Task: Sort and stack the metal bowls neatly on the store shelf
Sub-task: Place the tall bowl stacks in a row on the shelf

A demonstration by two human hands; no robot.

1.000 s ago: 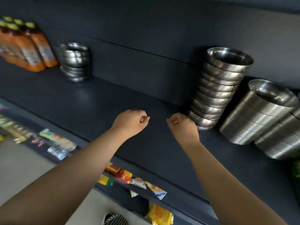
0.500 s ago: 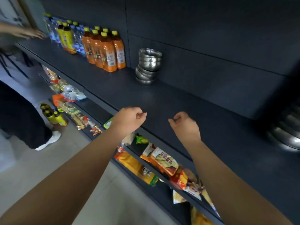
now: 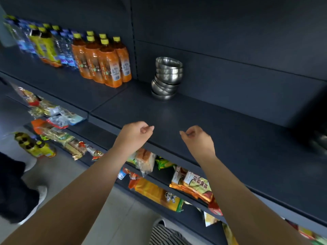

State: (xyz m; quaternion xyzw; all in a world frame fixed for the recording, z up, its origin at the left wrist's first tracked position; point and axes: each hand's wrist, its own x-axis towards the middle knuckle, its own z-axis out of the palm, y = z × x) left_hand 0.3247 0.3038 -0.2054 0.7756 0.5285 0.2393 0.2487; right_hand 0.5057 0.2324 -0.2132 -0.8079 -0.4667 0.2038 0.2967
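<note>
A long dark shelf (image 3: 221, 131) ran across the view from upper left to lower right, with a dark back panel (image 3: 230, 32) rising behind it. Below it, a lower shelf (image 3: 185, 216) held bright snack packets (image 3: 192, 186). At the far left of the dark shelf stood a group of orange drink bottles (image 3: 104, 62) with yellow caps, and beyond them clear water bottles (image 3: 63, 45) and a yellow-labelled one.

The stack of metal bowls (image 3: 167, 78) stood on the dark shelf close to the back panel, just to the right of the orange bottles and well beyond both hands, nearer the left hand's side. The bowls were shiny steel, nested one in another; the lower ones leaned left while the upper ones sat more level, so the pile looked crooked.

The left hand (image 3: 135, 134) hovered over the shelf's front edge, fingers curled in with nothing held. The right hand (image 3: 196, 139) hung beside it, apart from it, likewise curled and holding nothing. Neither hand touched the bowls.
</note>
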